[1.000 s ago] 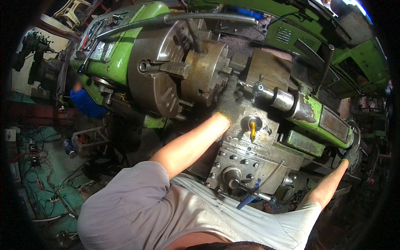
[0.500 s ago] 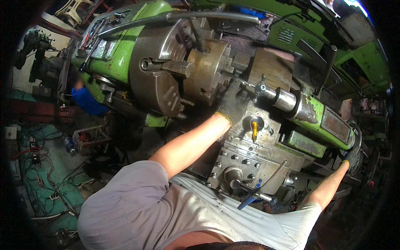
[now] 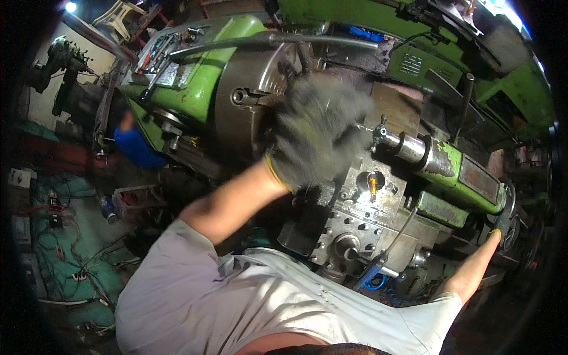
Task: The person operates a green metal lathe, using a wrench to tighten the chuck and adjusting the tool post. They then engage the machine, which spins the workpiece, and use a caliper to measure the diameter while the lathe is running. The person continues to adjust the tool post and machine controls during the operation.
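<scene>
My left hand (image 3: 316, 133), in a dark work glove, is raised in front of the lathe chuck (image 3: 245, 83), smeared by motion. It hides most of the workpiece side of the chuck, and its fingers cannot be made out. Just right of it, a thin drill bit (image 3: 364, 127) points out of a small drill chuck (image 3: 380, 135) in the tailstock (image 3: 461, 168). My right hand (image 3: 501, 231), also gloved, is at the tailstock handwheel (image 3: 510, 201), closed on its rim; the fingers show only in part.
A long metal bar (image 3: 278, 40) crosses above the chuck. Hand tools (image 3: 157, 56) lie on the green headstock (image 3: 204, 77). Below the tailstock are the carriage (image 3: 349, 231) and a blue air gun (image 3: 373, 272). Cables run over the green floor (image 3: 77, 248) at left.
My left hand has come away from beside the drill bit, up and to the left, and looks larger. My right hand stays at the handwheel. The whole view has shifted slightly.
</scene>
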Motion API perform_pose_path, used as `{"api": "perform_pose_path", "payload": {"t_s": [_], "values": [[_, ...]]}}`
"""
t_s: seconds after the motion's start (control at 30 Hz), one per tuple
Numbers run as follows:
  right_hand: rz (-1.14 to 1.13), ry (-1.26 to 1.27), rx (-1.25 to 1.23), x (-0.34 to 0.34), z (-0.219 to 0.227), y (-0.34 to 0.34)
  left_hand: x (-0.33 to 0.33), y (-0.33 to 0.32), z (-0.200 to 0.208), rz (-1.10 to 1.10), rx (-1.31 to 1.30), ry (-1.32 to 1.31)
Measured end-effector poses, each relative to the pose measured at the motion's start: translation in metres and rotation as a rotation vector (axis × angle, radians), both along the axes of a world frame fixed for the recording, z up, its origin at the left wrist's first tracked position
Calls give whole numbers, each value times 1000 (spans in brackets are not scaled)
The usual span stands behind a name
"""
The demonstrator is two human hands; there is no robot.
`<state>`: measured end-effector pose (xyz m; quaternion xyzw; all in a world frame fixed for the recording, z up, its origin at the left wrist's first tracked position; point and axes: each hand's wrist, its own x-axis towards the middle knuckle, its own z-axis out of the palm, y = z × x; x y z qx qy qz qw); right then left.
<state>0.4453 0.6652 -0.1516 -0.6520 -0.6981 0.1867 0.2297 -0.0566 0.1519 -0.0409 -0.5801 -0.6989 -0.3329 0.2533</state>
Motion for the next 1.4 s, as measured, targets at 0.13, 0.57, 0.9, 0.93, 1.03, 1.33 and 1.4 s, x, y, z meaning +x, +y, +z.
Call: {"api": "perform_pose_path", "payload": {"t_s": [0.13,0.57,0.9,0.93,1.03,1.33,1.4], "values": [[35,-90,161,-27,39,-55,-90,15,51,340,-225,242],[507,-144,548,-211,204,-313,-152,44,29,23,-357,365],[1086,-307,589,-344,265,-426,-228,111,-9,-796,-302,86],[1121,-373,623,-351,275,-438,-192,78,29,-769,-487,-110],[1210,-361,654,-387,283,-441,-182,39,62,-367,-721,-16],[1034,-568,540,-460,210,-263,-141,0,66,37,-572,95],[943,-680,419,-467,210,-238,-148,-8,65,27,-564,96]]}}
